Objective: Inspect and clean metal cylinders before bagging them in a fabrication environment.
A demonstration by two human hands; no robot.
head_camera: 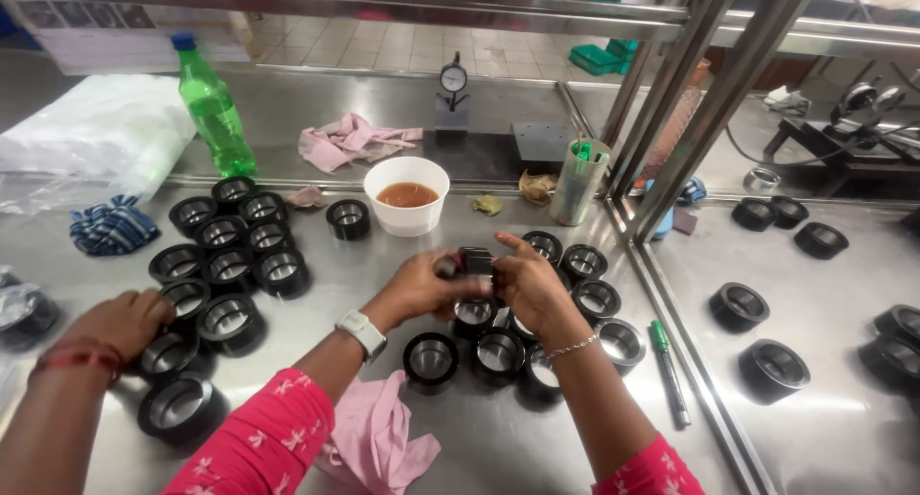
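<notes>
Between the two hands, raised just above the steel bench (pixel 383 294), sits one small black ring-shaped part (pixel 475 260). Left hand (pixel 420 286) grips it from its side, fingers curled closed around the near edge; right hand (pixel 525 282) pinches the opposite side, thumb and index finger pointing inward. Both hands are thus clamped on the same part, apparently so it stays steady at viewing height, clear of the others.

Directly below and toward the wrists: a cluster of similar black rings (pixel 498 346), open side up, shiny bores showing. Close packing under the hands keeps them within short reach.

Far to the left of the left hand: a second, larger group of rings (pixel 225 251), set apart, which suggests two separate lots. Another person's hand (pixel 120 321), with a red band at the wrist, rests on that group; whether it grips one, I cannot tell.

Beyond the hands: a white cup of brown liquid (pixel 406 194), a green bottle (pixel 215 110), a pink rag (pixel 347 138) and a dial gauge on a stand (pixel 452 88).

Below the left forearm: a second pink cloth (pixel 374 437). Right of the right hand: a green marker (pixel 669 370) along the bench divider, with more rings (pixel 767 361) past it.
</notes>
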